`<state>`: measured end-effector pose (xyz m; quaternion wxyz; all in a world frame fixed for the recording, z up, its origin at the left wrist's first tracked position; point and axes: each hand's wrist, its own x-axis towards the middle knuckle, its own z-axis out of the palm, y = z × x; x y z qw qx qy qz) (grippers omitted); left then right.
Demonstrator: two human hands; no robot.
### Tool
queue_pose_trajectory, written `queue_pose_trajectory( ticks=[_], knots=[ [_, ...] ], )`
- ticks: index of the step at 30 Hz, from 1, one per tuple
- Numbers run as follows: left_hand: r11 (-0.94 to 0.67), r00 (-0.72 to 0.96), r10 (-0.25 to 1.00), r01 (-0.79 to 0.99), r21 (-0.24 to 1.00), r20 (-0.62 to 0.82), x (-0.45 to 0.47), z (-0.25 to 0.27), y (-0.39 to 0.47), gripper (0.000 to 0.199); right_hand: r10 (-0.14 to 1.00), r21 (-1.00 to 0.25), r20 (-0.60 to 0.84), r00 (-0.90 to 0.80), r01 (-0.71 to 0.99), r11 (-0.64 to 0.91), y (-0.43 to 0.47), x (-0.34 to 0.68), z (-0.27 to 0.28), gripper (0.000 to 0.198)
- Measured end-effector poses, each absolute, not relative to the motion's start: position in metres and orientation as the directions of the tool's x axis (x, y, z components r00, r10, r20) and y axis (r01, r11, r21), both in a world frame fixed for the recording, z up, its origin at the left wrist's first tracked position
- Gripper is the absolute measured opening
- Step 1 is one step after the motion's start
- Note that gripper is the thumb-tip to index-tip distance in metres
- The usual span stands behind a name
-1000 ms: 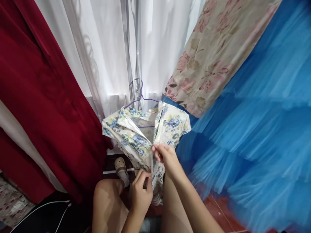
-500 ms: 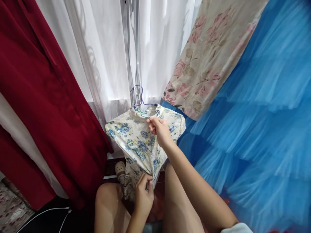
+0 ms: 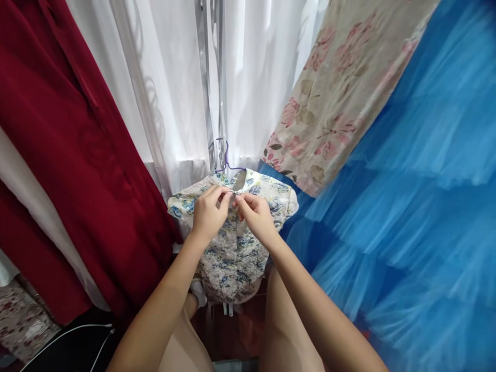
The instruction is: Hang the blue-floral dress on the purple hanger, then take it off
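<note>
A short-sleeved white blouse (image 3: pixel 232 268) with blue and yellow-green flowers hangs in front of me on a purple hanger (image 3: pixel 227 155). A seam runs down its middle from the neckline. My left hand (image 3: pixel 211 209) is closed, thumb and fingers pinching the blouse just under the neck opening. Right beside it, my right hand (image 3: pixel 253 213) pinches the other side of the same spot. Something small and dark shows between the fingertips; I cannot tell whether it is a fastener. The blouse's cloth below the hands hangs loose and wrinkled.
A dark red garment (image 3: pixel 96 170) hangs on the left, white curtains (image 3: pixel 174 77) behind. On the right are a beige cloth with pink flowers (image 3: pixel 321 113) and a blue ruffled tulle skirt (image 3: pixel 426 181). A white cable (image 3: pixel 73 327) lies at lower left, over something black.
My left hand has risen from the lower front of the blouse to the neckline, beside my right hand. The blouse front, pulled taut toward me before, now hangs down.
</note>
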<state>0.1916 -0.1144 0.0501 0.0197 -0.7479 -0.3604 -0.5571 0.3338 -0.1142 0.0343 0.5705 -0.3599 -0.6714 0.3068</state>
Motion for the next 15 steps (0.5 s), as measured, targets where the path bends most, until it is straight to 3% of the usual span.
queue_pose_trajectory(
  ticks=[3, 8, 11, 15],
  knots=[
    [-0.724, -0.007, 0.473, 0.567, 0.393, 0.881, 0.191, 0.055, -0.113, 0.014, 0.834, -0.805, 0.550, -0.041, 0.237, 0.543, -0.099, 0.331, 0.021, 0.032],
    [-0.673, -0.364, 0.492, 0.417, 0.611, 0.791, 0.139, 0.053, -0.078, 0.018, 0.866, -0.822, 0.498, -0.044, 0.295, 0.487, -0.100, 0.338, -0.001, 0.033],
    [-0.612, -0.672, 0.557, 0.064, 0.788, 0.487, 0.093, 0.036, -0.041, 0.015, 0.875, -0.829, 0.478, -0.080, 0.288, 0.480, -0.112, 0.344, -0.004, 0.033],
    [-0.472, -0.759, 0.624, -0.177, 0.863, 0.186, 0.060, -0.004, -0.011, 0.021, 0.888, -0.843, 0.440, -0.130, 0.282, 0.459, -0.127, 0.345, -0.008, 0.032]
  ],
)
